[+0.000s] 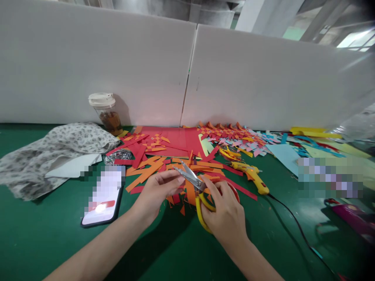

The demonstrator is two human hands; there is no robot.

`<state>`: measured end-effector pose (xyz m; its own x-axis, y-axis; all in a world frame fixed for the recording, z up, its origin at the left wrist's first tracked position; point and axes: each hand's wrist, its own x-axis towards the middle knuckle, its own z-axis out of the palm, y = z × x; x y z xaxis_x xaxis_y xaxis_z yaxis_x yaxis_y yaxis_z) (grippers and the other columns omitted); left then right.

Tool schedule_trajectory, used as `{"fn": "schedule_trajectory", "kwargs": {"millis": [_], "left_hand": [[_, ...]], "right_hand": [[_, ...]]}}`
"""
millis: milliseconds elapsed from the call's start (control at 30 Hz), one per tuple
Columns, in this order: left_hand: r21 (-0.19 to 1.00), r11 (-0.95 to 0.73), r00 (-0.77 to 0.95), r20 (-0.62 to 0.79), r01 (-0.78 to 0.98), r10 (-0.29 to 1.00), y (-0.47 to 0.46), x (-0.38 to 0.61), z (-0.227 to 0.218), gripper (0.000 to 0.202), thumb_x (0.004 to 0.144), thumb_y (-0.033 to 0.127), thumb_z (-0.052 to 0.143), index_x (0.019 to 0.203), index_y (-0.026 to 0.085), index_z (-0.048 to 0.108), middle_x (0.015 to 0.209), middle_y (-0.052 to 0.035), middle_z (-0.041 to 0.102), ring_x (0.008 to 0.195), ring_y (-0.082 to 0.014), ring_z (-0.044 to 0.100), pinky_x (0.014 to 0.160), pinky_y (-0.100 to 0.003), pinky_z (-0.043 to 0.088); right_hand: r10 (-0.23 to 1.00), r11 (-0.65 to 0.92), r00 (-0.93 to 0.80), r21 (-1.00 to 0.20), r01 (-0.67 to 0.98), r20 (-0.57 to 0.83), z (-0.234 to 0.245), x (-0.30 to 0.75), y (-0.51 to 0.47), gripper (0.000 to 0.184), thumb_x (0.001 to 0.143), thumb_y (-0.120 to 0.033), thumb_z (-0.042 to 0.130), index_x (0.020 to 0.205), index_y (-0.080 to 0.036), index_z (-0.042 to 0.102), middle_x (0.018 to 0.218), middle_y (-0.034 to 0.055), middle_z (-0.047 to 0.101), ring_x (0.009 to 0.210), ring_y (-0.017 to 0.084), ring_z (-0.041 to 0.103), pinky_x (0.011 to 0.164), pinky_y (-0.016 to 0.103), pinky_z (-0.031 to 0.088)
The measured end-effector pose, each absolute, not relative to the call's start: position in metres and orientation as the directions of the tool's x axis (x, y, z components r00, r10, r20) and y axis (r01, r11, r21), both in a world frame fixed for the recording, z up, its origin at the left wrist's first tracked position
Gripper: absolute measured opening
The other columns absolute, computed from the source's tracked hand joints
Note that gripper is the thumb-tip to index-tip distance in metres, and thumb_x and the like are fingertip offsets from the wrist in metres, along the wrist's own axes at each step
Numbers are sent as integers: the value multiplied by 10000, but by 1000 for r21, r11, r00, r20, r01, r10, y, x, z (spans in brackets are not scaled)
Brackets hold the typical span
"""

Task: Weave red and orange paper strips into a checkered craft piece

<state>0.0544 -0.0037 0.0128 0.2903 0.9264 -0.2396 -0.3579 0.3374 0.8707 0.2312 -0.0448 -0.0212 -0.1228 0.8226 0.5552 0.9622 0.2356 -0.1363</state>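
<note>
My right hand (225, 212) grips yellow-handled scissors (193, 181), whose steel blades stand apart and point up to the left. My left hand (159, 191) pinches an orange paper strip (190, 192) close to the blades, fingers closed on it. Both hands hover over a heap of red and orange paper strips (152, 166) on the green table (43, 234). Small orange offcuts lie just below the hands.
A phone (102, 197) lies left of my left hand. A patterned cloth (52, 150) and a lidded jar (106, 111) sit at far left. A yellow glue gun (253, 177) with a black cord lies right, then woven paper pieces (234, 136) and coloured sheets. White boards (117, 66) wall the back.
</note>
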Motion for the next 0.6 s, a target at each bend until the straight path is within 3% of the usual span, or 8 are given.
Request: {"fn": "schedule_trajectory", "kwargs": {"millis": [233,600], "left_hand": [[889,293,226,-223,-352,948,-6,58,8,144,632,194,745,765,166,694,776,-9,702,681,-96,620,677,-192,493],[916,240,214,-177,-321,961,-4,58,8,132,626,186,741,746,155,698,792,-22,707,727,-121,630,716,-219,488]], "right_hand": [[815,281,-148,-158,947,560,-21,232,-45,459,769,-230,495,1225,-178,494,820,56,497,744,183,513,545,251,431],[800,288,-183,-98,953,571,-19,233,-46,451,757,-219,517,1206,-171,519,793,47,492,719,175,521,545,246,426]]}}
